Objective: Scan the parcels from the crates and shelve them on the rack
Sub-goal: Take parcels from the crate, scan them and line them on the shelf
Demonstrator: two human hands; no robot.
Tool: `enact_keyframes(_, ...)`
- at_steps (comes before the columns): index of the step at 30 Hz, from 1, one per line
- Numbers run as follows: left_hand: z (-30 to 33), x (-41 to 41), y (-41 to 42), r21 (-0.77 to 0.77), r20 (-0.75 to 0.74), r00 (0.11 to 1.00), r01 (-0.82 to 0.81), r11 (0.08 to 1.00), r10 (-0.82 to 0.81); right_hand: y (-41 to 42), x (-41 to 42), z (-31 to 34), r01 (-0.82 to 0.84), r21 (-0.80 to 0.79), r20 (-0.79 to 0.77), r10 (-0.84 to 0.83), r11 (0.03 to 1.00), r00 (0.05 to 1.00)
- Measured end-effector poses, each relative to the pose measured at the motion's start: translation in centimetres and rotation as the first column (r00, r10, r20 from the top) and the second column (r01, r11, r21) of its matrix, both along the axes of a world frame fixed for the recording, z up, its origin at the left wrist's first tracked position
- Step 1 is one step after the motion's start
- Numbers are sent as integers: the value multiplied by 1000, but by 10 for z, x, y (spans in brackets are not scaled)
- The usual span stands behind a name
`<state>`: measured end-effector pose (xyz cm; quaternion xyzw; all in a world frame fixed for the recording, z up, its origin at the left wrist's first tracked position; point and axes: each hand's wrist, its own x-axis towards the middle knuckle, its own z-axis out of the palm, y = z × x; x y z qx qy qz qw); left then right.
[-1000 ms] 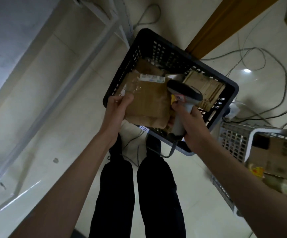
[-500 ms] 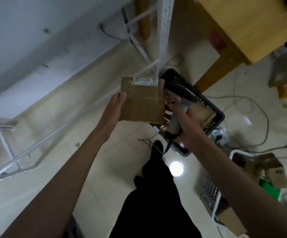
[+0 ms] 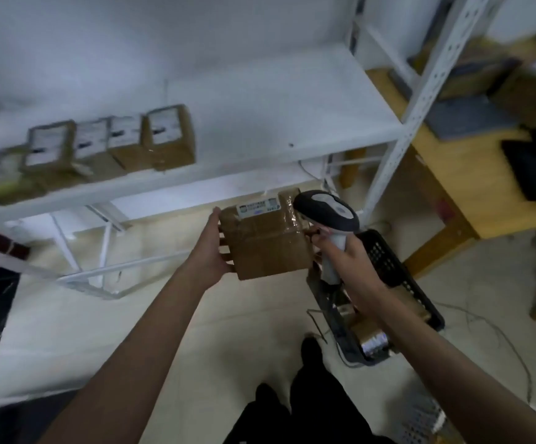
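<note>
Parcel [image 3: 268, 238] in hand was a taped brown box, label on its far top edge. The left hand [image 3: 211, 251] gripped its left side, fingers curled under; the right hand [image 3: 345, 256] was wrapped round the scanner [image 3: 326, 209], knuckles against the box's right side. Beyond the grip, the rack [image 3: 260, 123] already carried a row of boxes [image 3: 109, 142]. Below the right wrist, the black crate [image 3: 398, 283] still held parcels, so much seemingly remained.

Parcel label [image 3: 258, 208] print too small to read — shelved boxes [image 3: 109, 144] blurred.
</note>
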<state>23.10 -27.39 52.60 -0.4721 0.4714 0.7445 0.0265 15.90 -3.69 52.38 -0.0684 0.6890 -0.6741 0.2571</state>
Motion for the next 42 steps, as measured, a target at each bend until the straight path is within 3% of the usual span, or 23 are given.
enact_keyframes(6,59,55,-38,80,-124,992,-9,997,19,-34,14,55,-171,-42,-147,163,984,976)
enact_keyframes(11,82,92,-62,168,-243,969,87,982,-44,-57,9,92,-272,-57,-259,249,961,933)
enact_keyframes(22,101,98,-45,210,-454,880,-43,977,137,-76,-23,129,-425,-186,-344,346,886,873)
enact_keyframes(36,108,70,-46,62,-430,896,-96,993,114,-86,-57,121,-490,-160,-298,431,857,852)
enact_keyframes(42,118,62,-56,-257,-345,936,-171,951,75,-87,-76,125,-453,-103,-351,394,885,850)
